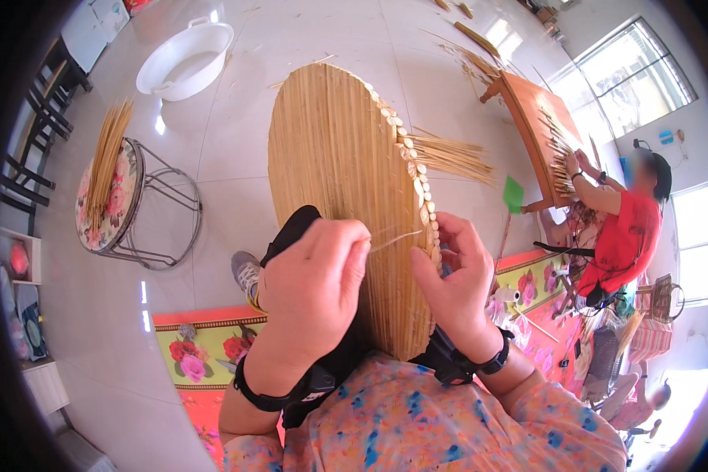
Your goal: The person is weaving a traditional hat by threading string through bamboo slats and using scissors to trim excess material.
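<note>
An oval panel (330,149) of straight, straw-coloured stalks rests upright on my lap, its far end pointing away. Pale cut stalk ends form a bumpy border along its right edge. My left hand (315,275), above the panel's lower middle, is closed in a pinch on a thin pale thread (393,239). The thread runs taut to the right edge. There my right hand (460,279) grips the panel's rim, thumb on the near face and other fingers partly hidden behind the edge.
A stool (106,200) with a bundle of stalks stands left. Beyond it is a white basin (185,63). Loose stalks (452,156) lie right of the panel. A person in red (625,244) handles stalks at a wooden table (519,102). Floral mats (193,350) cover the floor nearby.
</note>
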Demonstrator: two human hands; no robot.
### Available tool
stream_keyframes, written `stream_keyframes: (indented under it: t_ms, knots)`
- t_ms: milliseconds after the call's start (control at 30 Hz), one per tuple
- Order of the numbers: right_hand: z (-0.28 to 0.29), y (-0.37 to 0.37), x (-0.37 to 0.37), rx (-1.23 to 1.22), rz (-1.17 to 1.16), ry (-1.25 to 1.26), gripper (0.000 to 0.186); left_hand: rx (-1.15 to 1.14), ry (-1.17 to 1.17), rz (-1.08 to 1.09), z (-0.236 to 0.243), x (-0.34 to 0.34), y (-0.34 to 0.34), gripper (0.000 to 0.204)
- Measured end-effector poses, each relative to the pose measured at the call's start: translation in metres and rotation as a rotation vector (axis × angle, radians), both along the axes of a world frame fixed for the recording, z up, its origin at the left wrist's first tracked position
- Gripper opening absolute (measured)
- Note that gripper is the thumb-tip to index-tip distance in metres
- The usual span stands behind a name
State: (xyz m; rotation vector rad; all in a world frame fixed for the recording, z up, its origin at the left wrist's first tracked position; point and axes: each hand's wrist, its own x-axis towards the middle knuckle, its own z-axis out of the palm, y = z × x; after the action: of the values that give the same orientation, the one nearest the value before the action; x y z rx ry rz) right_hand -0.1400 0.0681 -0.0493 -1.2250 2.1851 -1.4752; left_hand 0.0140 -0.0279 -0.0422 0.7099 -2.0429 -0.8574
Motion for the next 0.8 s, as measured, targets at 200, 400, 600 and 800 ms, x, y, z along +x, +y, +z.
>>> stream_keyframes:
  t_ms: [200, 400, 600, 800]
  knots:
    - [-0.001, 0.000, 0.003, 0.013, 0.022, 0.062, 0.043, -0.051, -0.033, -0.026, -0.013, -0.002, 0.003, 0.009]
    - [-0.002, 0.002, 0.000, -0.009, 0.039, 0.041, 0.046, -0.013, 0.014, -0.017, -0.008, 0.000, 0.005, 0.014]
    - [-0.004, 0.002, 0.001, -0.055, 0.072, 0.025, 0.045, -0.020, 0.078, -0.040, -0.004, 0.001, 0.005, 0.011]
    - [-0.002, 0.003, 0.000, -0.010, 0.073, 0.014, 0.045, -0.020, 0.078, -0.046, -0.002, 0.002, 0.007, 0.012]
